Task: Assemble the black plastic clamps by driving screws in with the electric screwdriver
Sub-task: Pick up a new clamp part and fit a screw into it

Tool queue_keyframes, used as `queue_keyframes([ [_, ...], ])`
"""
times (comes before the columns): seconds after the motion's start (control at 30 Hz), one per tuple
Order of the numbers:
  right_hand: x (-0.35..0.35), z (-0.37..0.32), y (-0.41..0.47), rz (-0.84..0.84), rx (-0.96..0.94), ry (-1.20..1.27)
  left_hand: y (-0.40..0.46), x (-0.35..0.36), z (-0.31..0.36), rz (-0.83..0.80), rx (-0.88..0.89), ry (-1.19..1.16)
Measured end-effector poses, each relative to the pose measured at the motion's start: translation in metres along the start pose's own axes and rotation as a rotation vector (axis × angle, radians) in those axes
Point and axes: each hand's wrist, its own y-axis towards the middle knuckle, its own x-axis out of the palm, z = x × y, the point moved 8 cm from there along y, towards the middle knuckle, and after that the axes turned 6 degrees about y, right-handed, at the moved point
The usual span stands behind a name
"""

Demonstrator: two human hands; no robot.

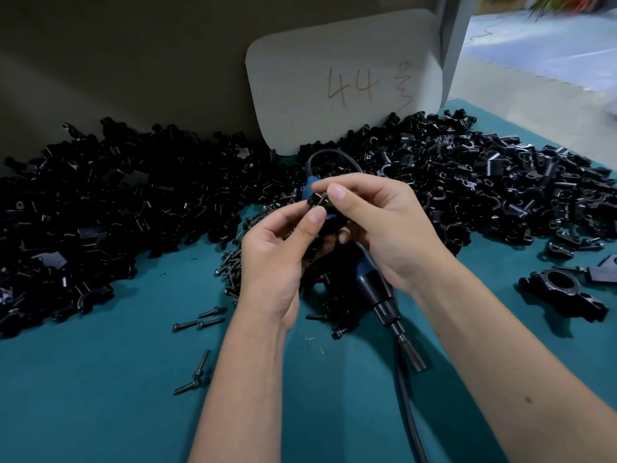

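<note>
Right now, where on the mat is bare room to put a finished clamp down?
Free: the teal mat at front left, below the left clamp pile and left of the loose screws; also front right, below the assembled clamp. Crowded: the middle, with hands, screw heap and screwdriver.

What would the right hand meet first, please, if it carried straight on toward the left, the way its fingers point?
Most likely the left hand's thumb: the right hand pinches a screw just above it, though depth is unclear.
</note>
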Motion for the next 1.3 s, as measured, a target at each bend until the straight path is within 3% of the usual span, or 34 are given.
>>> queue_keyframes([
  [0.23, 0.003, -0.004, -0.001, -0.009, 0.029, 0.013, -0.003, 0.005, -0.01, -0.054, -0.135, -0.158],
  [0.33, 0.002, -0.01, 0.0, 0.001, 0.005, -0.03, -0.002, 0.004, -0.009, -0.015, -0.111, -0.156],
  [0.53, -0.008, -0.015, -0.001, 0.179, -0.125, -0.152, -0.003, 0.008, -0.006, 0.024, -0.033, -0.046],
  [0.77, -0.003, 0.002, -0.002, 0.067, 0.08, 0.054, -0.004, 0.006, -0.008, 0.046, -0.088, -0.093],
  [0.87, -0.003, 0.0, 0.0, 0.139, 0.05, 0.013, -0.005, 0.007, -0.005, 0.041, -0.072, -0.094],
  [1.03, 0.007, -0.005, -0.002, 0.098, 0.011, 0.035, -0.001, 0.0, -0.004, 0.028, -0.058, -0.084],
  [1.3, 0.011, -0.008, -0.01, 0.342, -0.045, -0.009, 0.002, -0.008, 0.001, 0.079, 0.044, -0.005],
])
